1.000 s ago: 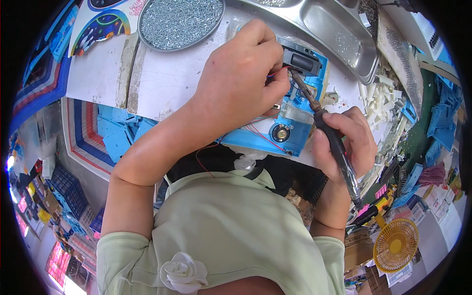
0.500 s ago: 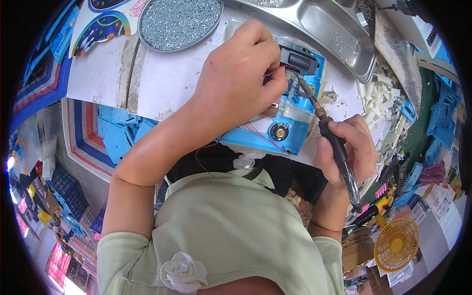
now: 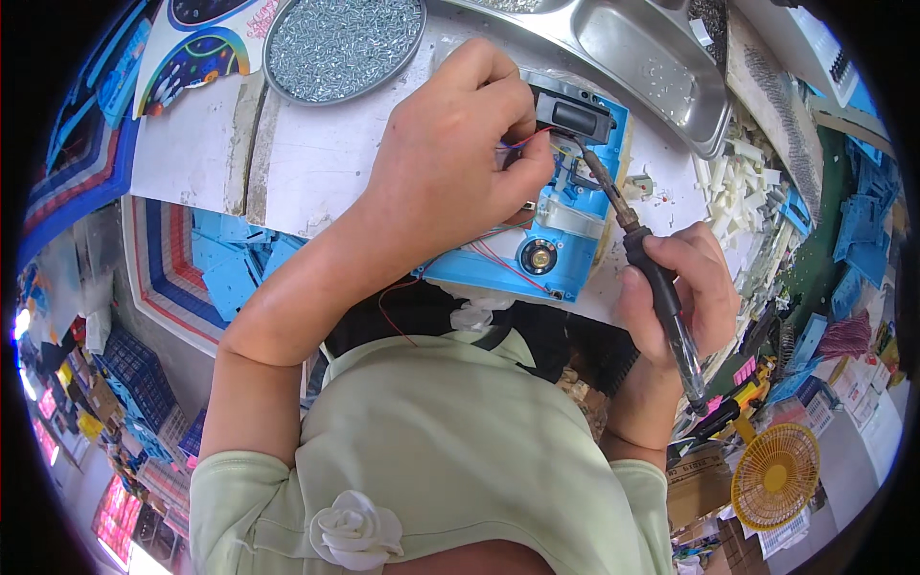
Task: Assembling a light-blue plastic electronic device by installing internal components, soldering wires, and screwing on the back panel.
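My right hand [image 3: 685, 287] grips a black-handled soldering iron [image 3: 661, 287], its tip pointing up and left into a blue plastic housing [image 3: 572, 251]. The tip is beside a black box-shaped part [image 3: 575, 117] at the housing's far end. My left hand [image 3: 470, 134] is closed in a pinch on thin red and blue wires [image 3: 527, 141] close to the tip. A round metal-centred speaker [image 3: 539, 256] sits in the near part of the housing, with red wires running by it. My left hand hides the housing's left side.
At the far left stands a round tray of small metal pins [image 3: 343, 48]. A steel compartment tray [image 3: 652, 72] lies at the far right, above a heap of white plastic pieces [image 3: 743, 182]. Blue panels [image 3: 230, 264] fill a bin on the left; a yellow fan [image 3: 774, 476] stands at lower right.
The housing and my left hand have shifted slightly left. The red wire now stretches more plainly between my left fingers and the iron's tip. My right hand's grip is unchanged.
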The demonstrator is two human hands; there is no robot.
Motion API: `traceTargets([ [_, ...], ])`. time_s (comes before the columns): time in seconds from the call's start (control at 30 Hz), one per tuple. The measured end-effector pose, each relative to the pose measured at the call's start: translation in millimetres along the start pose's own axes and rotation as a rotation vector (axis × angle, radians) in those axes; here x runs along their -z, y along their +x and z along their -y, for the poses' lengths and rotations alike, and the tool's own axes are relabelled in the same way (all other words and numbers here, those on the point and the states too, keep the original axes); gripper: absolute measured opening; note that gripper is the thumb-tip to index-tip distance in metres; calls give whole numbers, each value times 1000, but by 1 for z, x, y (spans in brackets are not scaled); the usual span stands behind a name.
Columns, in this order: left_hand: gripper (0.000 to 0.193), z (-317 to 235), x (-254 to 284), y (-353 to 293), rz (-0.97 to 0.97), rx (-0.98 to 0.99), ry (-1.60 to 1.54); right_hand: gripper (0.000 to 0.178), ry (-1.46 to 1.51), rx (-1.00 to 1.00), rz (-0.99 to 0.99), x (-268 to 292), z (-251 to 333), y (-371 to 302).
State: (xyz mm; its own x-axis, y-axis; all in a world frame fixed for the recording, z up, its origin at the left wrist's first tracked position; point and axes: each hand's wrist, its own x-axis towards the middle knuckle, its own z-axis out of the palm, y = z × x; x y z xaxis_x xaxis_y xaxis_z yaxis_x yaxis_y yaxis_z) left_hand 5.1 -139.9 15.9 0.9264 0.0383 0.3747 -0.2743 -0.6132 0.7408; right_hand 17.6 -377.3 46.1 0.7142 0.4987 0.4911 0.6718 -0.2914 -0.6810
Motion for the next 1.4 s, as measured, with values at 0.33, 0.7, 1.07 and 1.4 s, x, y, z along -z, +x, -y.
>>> traceTargets([
  [0.33,16,-20,12,-8,126,-78,-64,30,78,-59,-158,20,1,-21],
  [0.7,11,-9,-3,-3,365,-31,-263,63,224,-365,-300,-21,10,-22],
  [1.07,14,-6,-1,-3,384,-99,-254,50,44,-315,-213,-50,4,-15],
  [1.4,18,-3,12,-9,533,-308,-110,17,476,-279,-150,25,9,-57],
])
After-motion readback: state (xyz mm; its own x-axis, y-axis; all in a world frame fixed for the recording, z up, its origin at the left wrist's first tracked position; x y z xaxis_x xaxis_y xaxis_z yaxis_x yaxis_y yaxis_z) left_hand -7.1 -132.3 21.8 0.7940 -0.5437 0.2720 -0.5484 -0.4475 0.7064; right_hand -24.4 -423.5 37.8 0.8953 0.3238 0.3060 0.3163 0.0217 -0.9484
